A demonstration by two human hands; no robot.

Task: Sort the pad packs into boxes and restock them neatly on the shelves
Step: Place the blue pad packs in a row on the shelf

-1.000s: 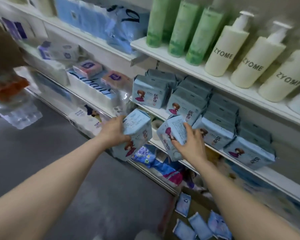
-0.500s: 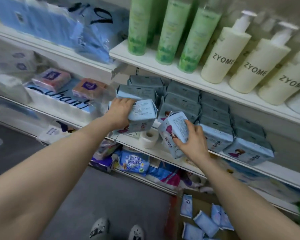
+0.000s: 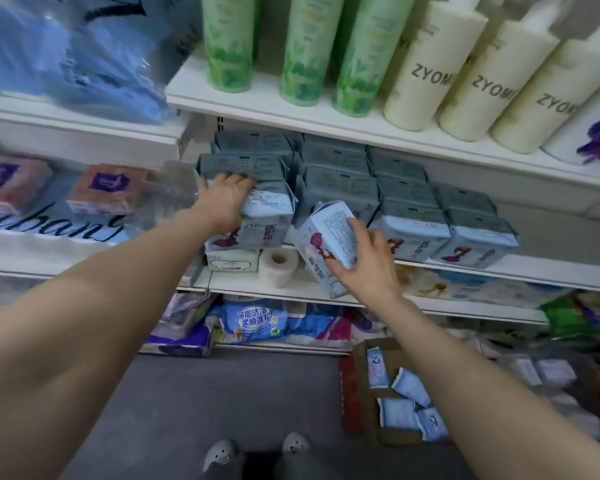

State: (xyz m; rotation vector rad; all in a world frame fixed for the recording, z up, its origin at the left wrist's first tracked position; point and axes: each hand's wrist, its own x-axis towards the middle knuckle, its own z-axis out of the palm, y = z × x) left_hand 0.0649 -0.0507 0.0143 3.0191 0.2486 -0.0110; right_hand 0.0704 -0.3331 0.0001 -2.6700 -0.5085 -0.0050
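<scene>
Head view first: we see pale blue pad packs with a cartoon figure in purple and red on the front and grey-blue tops printed with small text. Our landmark is the toilet roll [image 3: 278, 264] lying on the middle shelf [image 3: 499, 268].

Up and to the left of the roll, our left hand [image 3: 226, 199] lies over the left pack [image 3: 264, 216], fingers curled across its top rear edge and thumb side down its near face, gripping it. That pack sits on a cream box [image 3: 232, 259] just left of the roll, and it touches the row of shelved packs [image 3: 336, 181] behind it.

Right of the roll, our right hand [image 3: 364, 261] holds the right pack [image 3: 326, 244]. This one is tilted, its printed back panel turned up toward us, its lower end past the shelf's front lip. Our fingers wrap its right side and the thumb runs beneath; the palm is to the right of the pack.

Farther right of the roll, two more packs [image 3: 440, 233] stand at the shelf front, facing out. Down and to the right of the roll, on the floor, a cardboard box [image 3: 364, 393] holds loose blue sachets [image 3: 406, 403]. Above the roll, on the upper shelf, stand green bottles [image 3: 298, 50] and cream pump bottles [image 3: 426, 67] marked ZYOME.
</scene>
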